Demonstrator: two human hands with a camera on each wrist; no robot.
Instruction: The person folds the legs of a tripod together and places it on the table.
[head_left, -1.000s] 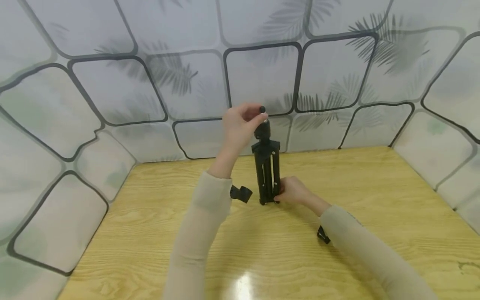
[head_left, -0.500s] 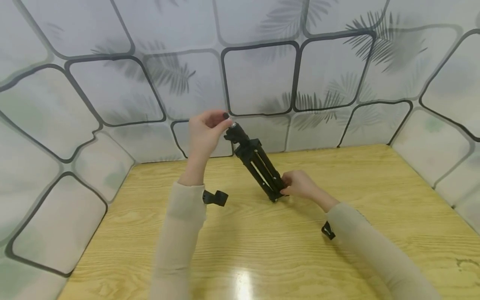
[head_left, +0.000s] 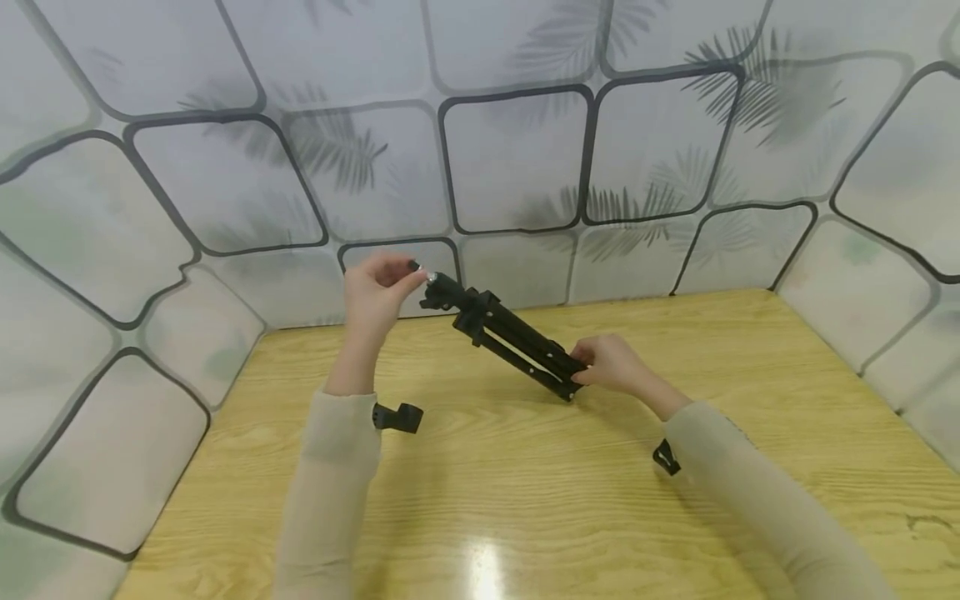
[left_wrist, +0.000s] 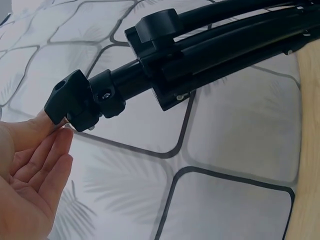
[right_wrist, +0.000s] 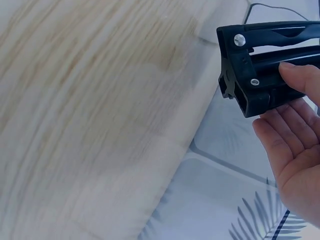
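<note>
A black mini tripod (head_left: pixel 522 330), its legs folded together, slants above the table from upper left to lower right. At its head end, my left hand (head_left: pixel 372 292) pinches the tip between thumb and fingers. My right hand (head_left: pixel 609 364) grips the lower leg ends, close to the tabletop. In the left wrist view the tripod's head (left_wrist: pixel 70 100) meets the fingertips of the left hand (left_wrist: pixel 37 172); a knob (left_wrist: pixel 159 26) sits at the collar. The right wrist view has the right hand's thumb on the leg end (right_wrist: pixel 257 80) and the other fingers beneath it.
A light wooden table (head_left: pixel 480 483) lies under both hands. Behind it stands a pale wall covering (head_left: pixel 517 158) with dark outlines and leaf prints. Small black wrist cameras (head_left: pixel 405 417) stick out from the sleeves.
The tripod has tipped from upright to a low slant, its head swinging left and down with my left hand. My right hand has stayed at the leg ends, shifting slightly right.
</note>
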